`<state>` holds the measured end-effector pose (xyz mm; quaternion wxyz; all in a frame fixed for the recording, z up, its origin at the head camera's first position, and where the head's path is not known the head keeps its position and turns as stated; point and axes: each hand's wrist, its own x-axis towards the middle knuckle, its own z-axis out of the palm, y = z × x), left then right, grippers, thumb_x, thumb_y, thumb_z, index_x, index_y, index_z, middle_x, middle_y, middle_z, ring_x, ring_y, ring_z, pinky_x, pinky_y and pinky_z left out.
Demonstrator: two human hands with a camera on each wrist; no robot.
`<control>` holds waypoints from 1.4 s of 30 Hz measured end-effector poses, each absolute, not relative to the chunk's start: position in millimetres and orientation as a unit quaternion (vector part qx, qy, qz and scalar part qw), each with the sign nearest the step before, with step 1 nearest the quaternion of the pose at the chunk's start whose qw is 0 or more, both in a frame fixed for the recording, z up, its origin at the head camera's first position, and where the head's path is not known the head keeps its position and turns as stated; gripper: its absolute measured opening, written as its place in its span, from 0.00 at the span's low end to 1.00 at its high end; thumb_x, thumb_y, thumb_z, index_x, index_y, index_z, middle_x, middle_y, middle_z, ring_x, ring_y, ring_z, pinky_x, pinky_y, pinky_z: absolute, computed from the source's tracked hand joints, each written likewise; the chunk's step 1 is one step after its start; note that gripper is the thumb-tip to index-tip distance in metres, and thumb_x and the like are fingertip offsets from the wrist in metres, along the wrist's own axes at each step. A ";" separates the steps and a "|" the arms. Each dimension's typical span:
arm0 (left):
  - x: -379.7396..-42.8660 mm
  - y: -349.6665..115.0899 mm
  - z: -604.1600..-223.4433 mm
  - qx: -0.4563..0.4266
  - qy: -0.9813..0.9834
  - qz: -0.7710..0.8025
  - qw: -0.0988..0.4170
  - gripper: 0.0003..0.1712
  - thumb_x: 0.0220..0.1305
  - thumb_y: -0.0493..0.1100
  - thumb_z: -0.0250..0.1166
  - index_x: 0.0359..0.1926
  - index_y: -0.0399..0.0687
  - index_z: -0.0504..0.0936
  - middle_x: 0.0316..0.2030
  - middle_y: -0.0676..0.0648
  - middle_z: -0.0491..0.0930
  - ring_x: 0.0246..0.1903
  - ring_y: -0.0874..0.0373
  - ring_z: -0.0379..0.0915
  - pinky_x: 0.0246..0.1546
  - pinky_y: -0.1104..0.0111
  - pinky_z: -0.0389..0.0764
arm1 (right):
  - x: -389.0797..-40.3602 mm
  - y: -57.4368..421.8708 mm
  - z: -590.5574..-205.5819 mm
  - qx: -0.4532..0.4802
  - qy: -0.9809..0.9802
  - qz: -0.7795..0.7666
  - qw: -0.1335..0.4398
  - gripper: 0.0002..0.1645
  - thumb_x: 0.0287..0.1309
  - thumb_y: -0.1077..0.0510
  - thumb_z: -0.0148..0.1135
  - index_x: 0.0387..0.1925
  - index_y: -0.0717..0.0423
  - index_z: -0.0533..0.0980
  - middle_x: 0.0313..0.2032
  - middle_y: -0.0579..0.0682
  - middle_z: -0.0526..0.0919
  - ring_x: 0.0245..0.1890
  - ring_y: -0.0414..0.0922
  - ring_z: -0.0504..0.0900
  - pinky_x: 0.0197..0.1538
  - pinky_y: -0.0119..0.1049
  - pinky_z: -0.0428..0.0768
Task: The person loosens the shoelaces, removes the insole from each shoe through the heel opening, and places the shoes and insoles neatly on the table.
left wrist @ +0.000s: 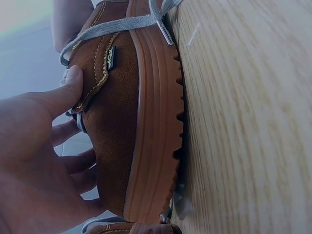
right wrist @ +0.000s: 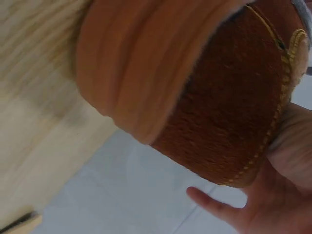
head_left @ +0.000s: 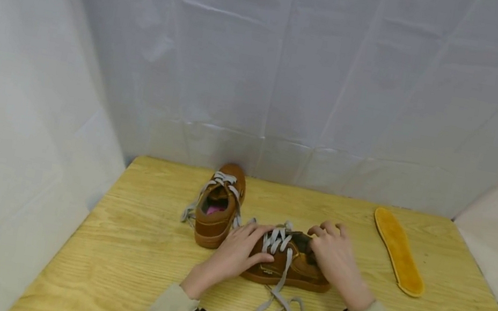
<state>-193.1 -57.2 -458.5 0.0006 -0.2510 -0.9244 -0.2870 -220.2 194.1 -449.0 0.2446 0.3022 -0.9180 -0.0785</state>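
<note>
A brown lace-up shoe (head_left: 267,272) with grey laces lies sideways on the wooden table, toe to the left. My left hand (head_left: 241,249) holds it over the toe and lacing; in the left wrist view the thumb (left wrist: 73,83) presses on its near side while the fingers reach across the far side. At the heel, my right hand (head_left: 336,253) grips the collar around the shoe's opening. The right wrist view shows the shoe's heel (right wrist: 224,107) close up, with part of that hand hidden behind the collar and one finger extended.
A matching brown shoe (head_left: 213,226) stands behind to the left, with pink showing inside. To the right lies a yellow-orange insole (head_left: 400,253). A loose grey lace (head_left: 275,309) trails in front of the held shoe. Pale sheeting (head_left: 310,78) hangs behind the table.
</note>
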 end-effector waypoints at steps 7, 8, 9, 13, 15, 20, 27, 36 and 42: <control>-193.8 -57.2 -459.9 -0.253 -0.924 -0.285 0.004 0.38 0.70 0.61 0.61 0.75 0.55 0.65 0.67 0.45 0.71 0.71 0.41 0.62 0.71 0.41 0.59 | -222.5 194.4 -452.3 0.313 -0.922 -0.068 0.218 0.10 0.49 0.62 0.78 0.19 0.46 0.87 0.42 0.45 0.87 0.46 0.49 0.80 0.52 0.54 0.78; -193.8 -57.2 -460.2 -0.254 -0.924 -0.285 0.004 0.38 0.71 0.61 0.61 0.75 0.55 0.65 0.67 0.45 0.71 0.71 0.41 0.62 0.71 0.41 0.59 | -222.4 194.6 -452.5 0.314 -0.922 -0.067 0.217 0.09 0.49 0.62 0.78 0.19 0.46 0.87 0.42 0.45 0.87 0.46 0.49 0.80 0.52 0.55 0.78; -193.6 -57.3 -460.2 -0.253 -0.924 -0.285 0.003 0.38 0.70 0.61 0.61 0.75 0.55 0.65 0.68 0.45 0.71 0.71 0.41 0.62 0.71 0.41 0.59 | -222.1 194.8 -452.6 0.316 -0.922 -0.066 0.216 0.09 0.49 0.62 0.78 0.20 0.46 0.88 0.42 0.45 0.87 0.46 0.49 0.80 0.52 0.55 0.78; -193.7 -57.5 -460.3 -0.254 -0.924 -0.285 0.006 0.38 0.71 0.60 0.61 0.75 0.55 0.65 0.66 0.44 0.72 0.70 0.41 0.62 0.71 0.41 0.60 | -223.0 195.2 -453.1 0.329 -0.915 -0.074 0.220 0.07 0.52 0.64 0.76 0.25 0.47 0.89 0.44 0.46 0.87 0.46 0.48 0.80 0.52 0.53 0.79; -193.9 -57.1 -460.1 -0.254 -0.924 -0.285 0.010 0.37 0.70 0.60 0.61 0.75 0.54 0.65 0.66 0.44 0.72 0.70 0.41 0.63 0.71 0.41 0.60 | -223.2 195.8 -452.5 0.339 -0.909 -0.082 0.228 0.06 0.54 0.65 0.75 0.28 0.50 0.89 0.44 0.47 0.86 0.46 0.48 0.80 0.52 0.51 0.79; -193.6 -56.5 -458.9 -0.256 -0.923 -0.287 0.009 0.37 0.70 0.60 0.61 0.75 0.55 0.65 0.66 0.44 0.72 0.71 0.41 0.62 0.71 0.41 0.59 | -221.7 199.2 -452.9 0.360 -0.890 -0.064 0.272 0.01 0.59 0.63 0.72 0.32 0.55 0.86 0.43 0.48 0.85 0.43 0.48 0.81 0.50 0.50 0.80; -193.3 -57.3 -460.1 -0.257 -0.922 -0.290 0.008 0.37 0.70 0.60 0.62 0.75 0.53 0.66 0.66 0.43 0.72 0.70 0.40 0.63 0.70 0.41 0.60 | -214.9 198.7 -453.1 0.384 -0.846 -0.037 0.367 0.26 0.77 0.58 0.31 0.36 0.59 0.77 0.39 0.53 0.82 0.40 0.52 0.81 0.50 0.56 0.80; -193.6 -59.2 -462.2 -0.253 -0.920 -0.300 0.002 0.38 0.70 0.60 0.62 0.75 0.52 0.66 0.68 0.43 0.70 0.71 0.39 0.61 0.71 0.38 0.58 | -204.7 197.6 -457.9 0.362 -0.860 -0.021 0.359 0.16 0.78 0.57 0.41 0.37 0.58 0.73 0.33 0.53 0.83 0.42 0.54 0.81 0.54 0.58 0.78; -192.7 -58.8 -460.0 -0.252 -0.921 -0.297 0.002 0.37 0.71 0.60 0.61 0.75 0.54 0.65 0.67 0.44 0.71 0.71 0.40 0.61 0.71 0.40 0.58 | -204.2 202.8 -456.3 0.350 -0.885 0.056 0.301 0.06 0.69 0.60 0.64 0.38 0.57 0.74 0.33 0.52 0.84 0.40 0.53 0.79 0.44 0.51 0.80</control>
